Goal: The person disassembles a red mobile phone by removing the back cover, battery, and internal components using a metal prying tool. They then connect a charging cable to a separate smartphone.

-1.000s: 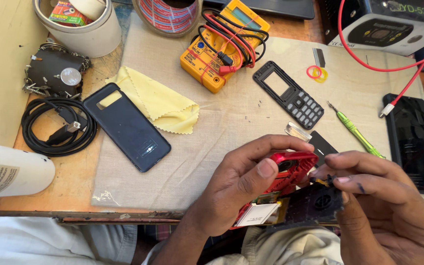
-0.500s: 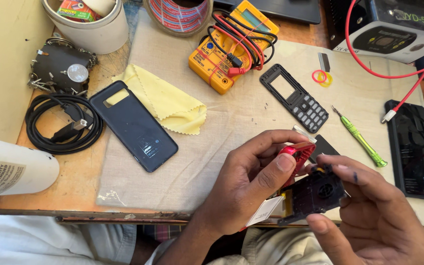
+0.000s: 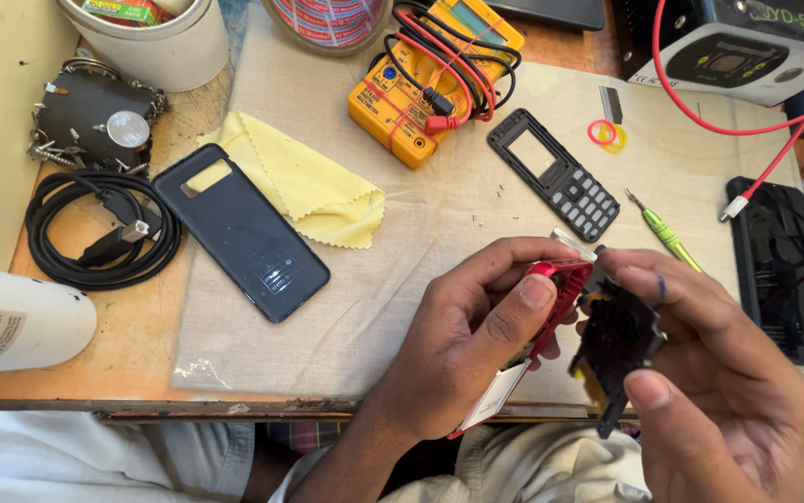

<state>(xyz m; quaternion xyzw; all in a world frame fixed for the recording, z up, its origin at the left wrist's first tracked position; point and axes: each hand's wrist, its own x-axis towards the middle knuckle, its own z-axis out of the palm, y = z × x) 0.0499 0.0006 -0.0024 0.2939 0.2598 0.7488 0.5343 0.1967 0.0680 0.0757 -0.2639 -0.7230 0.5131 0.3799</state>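
Looking down from the head camera, I see my left hand [image 3: 486,326] gripping a red phone shell [image 3: 560,289], thumb pressed on its face and fingers curled behind, the shell standing on edge just over the front edge of the table [image 3: 122,345]. My right hand [image 3: 709,373] pinches a black inner phone part [image 3: 618,340] between thumb and fingers, held just beside the red shell and touching it at the top. Both pieces hang above the beige work mat [image 3: 420,279], close to my lap. On the mat beyond my hands lies a black keypad frame [image 3: 555,172], and near it a green screwdriver [image 3: 667,233]. Farther back sits a yellow multimeter [image 3: 430,79] wrapped in its leads. To the left a dark phone back cover [image 3: 239,233] lies flat, overlapping the corner of a yellow cloth [image 3: 304,182]. A coiled black cable [image 3: 104,233] rests at the left on the bare wood, and a black smartphone [image 3: 779,265] lies face up at the right edge.
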